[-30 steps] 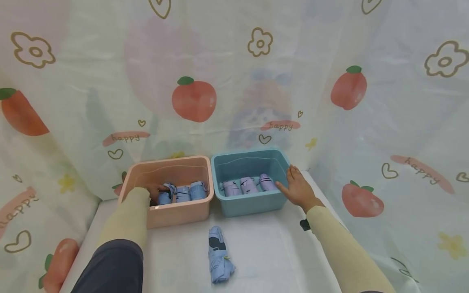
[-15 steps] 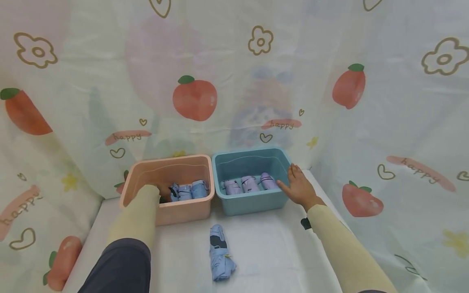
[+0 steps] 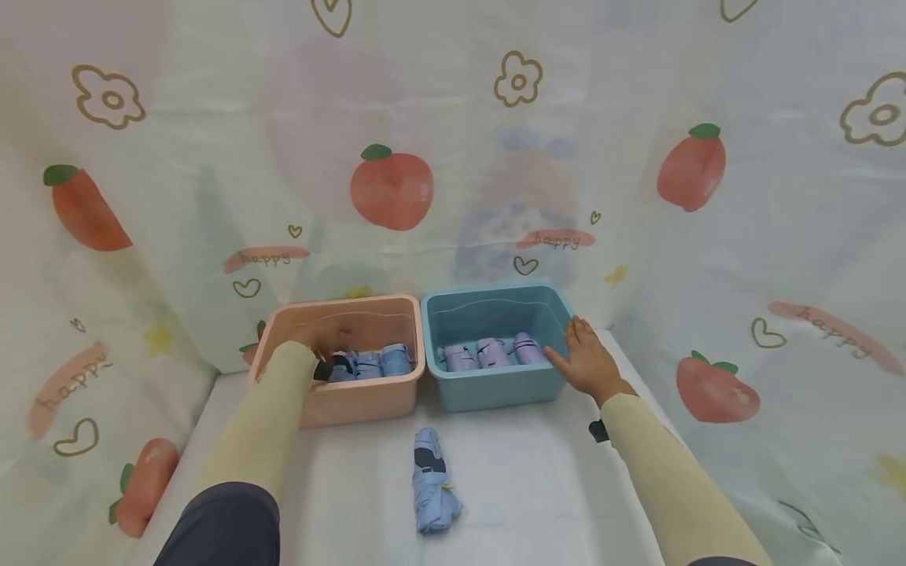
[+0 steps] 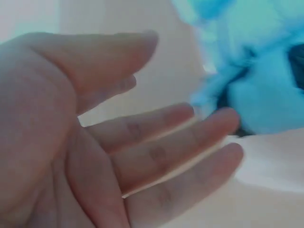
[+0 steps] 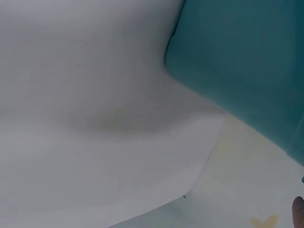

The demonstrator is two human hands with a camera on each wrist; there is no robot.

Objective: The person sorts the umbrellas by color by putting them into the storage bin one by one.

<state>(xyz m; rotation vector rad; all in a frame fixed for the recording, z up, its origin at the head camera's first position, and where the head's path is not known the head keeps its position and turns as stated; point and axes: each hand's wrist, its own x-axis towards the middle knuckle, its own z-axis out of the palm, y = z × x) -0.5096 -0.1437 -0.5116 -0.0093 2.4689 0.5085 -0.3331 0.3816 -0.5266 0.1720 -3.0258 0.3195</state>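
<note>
My left hand [image 3: 327, 344] is inside the peach bin [image 3: 361, 401], above the left end of a row of rolled blue umbrellas [image 3: 396, 360]. In the left wrist view its fingers [image 4: 166, 156] are extended and spread, with a blurred blue umbrella [image 4: 266, 90] just past the fingertips and nothing in the palm. The right hand [image 3: 593, 369] lies with straight fingers against the right side of the teal bin [image 3: 495, 391]. That bin holds a row of rolled purple umbrellas [image 3: 491, 353]. Another blue umbrella [image 3: 433, 487] lies on the table in front of the bins.
Both bins stand side by side at the back of the white table [image 3: 524, 479], close to a patterned curtain [image 3: 453, 157]. The curtain also hangs along the left and right sides. A black strap [image 3: 598, 430] shows beneath the right wrist.
The leftmost blue umbrella in the peach bin has shifted right, nearer its neighbour. My left hand has come up off it. The right hand stays at the teal bin; the head view swung slightly left.
</note>
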